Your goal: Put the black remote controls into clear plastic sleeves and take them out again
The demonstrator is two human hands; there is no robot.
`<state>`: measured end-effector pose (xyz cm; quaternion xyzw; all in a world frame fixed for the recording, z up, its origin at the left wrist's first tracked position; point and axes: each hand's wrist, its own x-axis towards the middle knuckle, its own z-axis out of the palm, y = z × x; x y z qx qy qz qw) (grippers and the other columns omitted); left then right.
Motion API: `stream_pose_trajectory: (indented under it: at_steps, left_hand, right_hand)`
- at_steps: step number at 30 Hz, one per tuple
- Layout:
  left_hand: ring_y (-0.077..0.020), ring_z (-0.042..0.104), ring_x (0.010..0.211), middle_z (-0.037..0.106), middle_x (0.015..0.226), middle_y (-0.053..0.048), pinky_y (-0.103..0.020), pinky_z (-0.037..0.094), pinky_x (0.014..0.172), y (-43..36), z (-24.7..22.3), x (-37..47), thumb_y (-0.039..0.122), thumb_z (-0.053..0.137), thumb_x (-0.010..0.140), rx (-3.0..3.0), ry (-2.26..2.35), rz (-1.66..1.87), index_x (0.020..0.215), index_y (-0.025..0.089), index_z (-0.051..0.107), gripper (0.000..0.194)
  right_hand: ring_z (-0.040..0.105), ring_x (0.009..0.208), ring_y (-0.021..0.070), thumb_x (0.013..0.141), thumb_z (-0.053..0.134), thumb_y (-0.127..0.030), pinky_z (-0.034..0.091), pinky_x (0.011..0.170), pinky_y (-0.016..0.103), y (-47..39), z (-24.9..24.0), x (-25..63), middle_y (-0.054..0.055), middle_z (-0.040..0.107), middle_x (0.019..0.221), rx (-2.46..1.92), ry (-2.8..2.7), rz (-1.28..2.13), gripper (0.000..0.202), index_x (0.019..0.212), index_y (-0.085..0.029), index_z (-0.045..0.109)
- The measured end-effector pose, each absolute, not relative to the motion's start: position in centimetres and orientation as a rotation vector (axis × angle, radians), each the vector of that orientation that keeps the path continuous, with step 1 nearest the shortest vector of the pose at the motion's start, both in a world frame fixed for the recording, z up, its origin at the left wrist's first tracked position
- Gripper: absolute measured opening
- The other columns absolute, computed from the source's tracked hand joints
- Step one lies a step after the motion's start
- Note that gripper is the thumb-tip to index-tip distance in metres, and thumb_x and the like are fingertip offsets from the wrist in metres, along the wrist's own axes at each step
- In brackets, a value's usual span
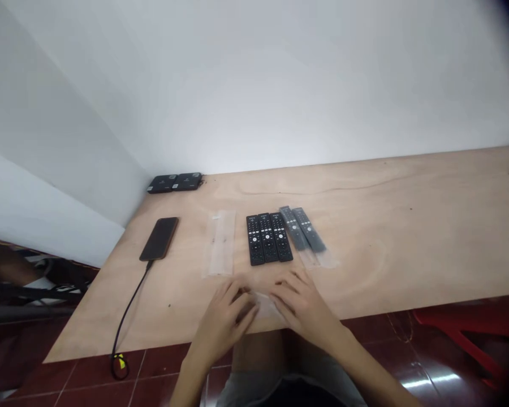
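Observation:
Near the table's front edge, my left hand (pixel 230 312) and my right hand (pixel 299 298) are on a clear plastic sleeve (pixel 266 308) lying between them. The fingers of my left hand curl at its left side; my right hand's fingers are spread over its right side. Just beyond my hands lie three black remotes (pixel 267 238) side by side. Two remotes in clear sleeves (pixel 303 229) lie slanted to their right. Flat clear sleeves (pixel 221 243) rest to the left of the black remotes.
A phone (pixel 159 239) with a black cable (pixel 129 308) lies on the left of the wooden table (pixel 385 226). Two black boxes (pixel 173 182) sit at the back left by the wall. A red chair (pixel 466 328) stands at the lower right. Part of a person's leg (pixel 14 265) shows at far left.

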<state>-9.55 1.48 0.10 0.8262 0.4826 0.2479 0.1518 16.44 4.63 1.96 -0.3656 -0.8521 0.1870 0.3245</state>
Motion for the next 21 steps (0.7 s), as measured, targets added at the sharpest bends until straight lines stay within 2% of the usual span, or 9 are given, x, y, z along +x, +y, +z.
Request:
stream_pose_trajectory:
  at_steps: [2, 5, 7, 10, 13, 17, 21]
  left_hand:
    - [-0.0286, 0.064, 0.113, 0.068, 0.12, -0.01, -0.044, 0.057, 0.096, 1.5, 0.1, -9.5, 0.024, 0.065, 0.106, 2.371, 1.382, 0.703, 0.105, 0.024, 0.071, 0.005]
    - [-0.0292, 0.064, 0.113, 0.068, 0.119, -0.01, -0.044, 0.057, 0.095, 1.6, 0.2, -9.6, 0.024, 0.066, 0.106, 2.372, 1.37, 0.698, 0.104, 0.024, 0.071, 0.005]
    - [-0.0292, 0.065, 0.112, 0.069, 0.119, -0.01, -0.044, 0.057, 0.095, 1.6, 0.3, -9.7, 0.025, 0.066, 0.106, 2.366, 1.372, 0.699, 0.102, 0.024, 0.071, 0.006]
    - [-0.0286, 0.065, 0.112, 0.069, 0.119, -0.009, -0.044, 0.058, 0.096, 1.8, 0.5, -10.0, 0.026, 0.067, 0.105, 2.35, 1.367, 0.701, 0.102, 0.025, 0.072, 0.006]
    - [-0.0287, 0.064, 0.119, 0.068, 0.124, -0.009, -0.043, 0.057, 0.1, 1.8, 0.5, -11.0, 0.027, 0.069, 0.105, 2.327, 1.364, 0.706, 0.107, 0.025, 0.072, 0.004]
    - [-0.0304, 0.061, 0.128, 0.066, 0.13, -0.009, -0.047, 0.055, 0.108, 1.4, 0.1, -13.1, 0.031, 0.073, 0.104, 2.304, 1.433, 0.746, 0.111, 0.025, 0.071, 0.009]
    - [-0.0314, 0.063, 0.128, 0.068, 0.129, -0.008, -0.048, 0.056, 0.109, 1.2, -0.1, -14.2, 0.035, 0.077, 0.102, 2.29, 1.492, 0.777, 0.111, 0.026, 0.073, 0.014]
  right_hand:
    - [0.064, 0.107, 0.0297, 0.112, 0.059, -0.024, 0.057, 0.095, 0.048, 3.8, 2.4, 17.1, 0.01, 0.071, 0.11, -0.978, -2.194, 0.559, 0.022, 0.127, -0.027, 0.075]
    - [0.066, 0.117, 0.0328, 0.107, 0.069, -0.032, 0.059, 0.101, 0.05, 3.7, 2.3, 18.7, 0.011, 0.072, 0.125, -1.116, -2.105, 0.656, 0.03, 0.137, -0.029, 0.071]
    - [0.067, 0.118, 0.0342, 0.105, 0.071, -0.029, 0.058, 0.103, 0.053, 4.0, 1.7, 19.7, 0.011, 0.073, 0.129, -1.197, -2.137, 0.662, 0.036, 0.14, -0.029, 0.069]
    - [0.067, 0.112, 0.0334, 0.102, 0.069, -0.02, 0.059, 0.1, 0.053, 4.5, 0.3, 20.8, 0.01, 0.075, 0.121, -1.273, -2.16, 0.669, 0.035, 0.137, -0.028, 0.07]
    - [0.067, 0.11, 0.0331, 0.1, 0.073, -0.021, 0.06, 0.098, 0.052, 4.7, -1.0, 21.6, 0.01, 0.073, 0.118, -1.322, -2.103, 0.703, 0.037, 0.136, -0.027, 0.07]
    - [0.066, 0.118, 0.033, 0.099, 0.074, -0.022, 0.059, 0.104, 0.053, 4.8, -1.8, 22.9, 0.01, 0.072, 0.125, -1.333, -2.06, 0.729, 0.04, 0.139, -0.027, 0.07]
    - [0.065, 0.124, 0.0341, 0.102, 0.071, -0.024, 0.057, 0.107, 0.054, 4.8, -1.3, 23.7, 0.01, 0.07, 0.135, -1.348, -2.059, 0.706, 0.039, 0.14, -0.029, 0.069]
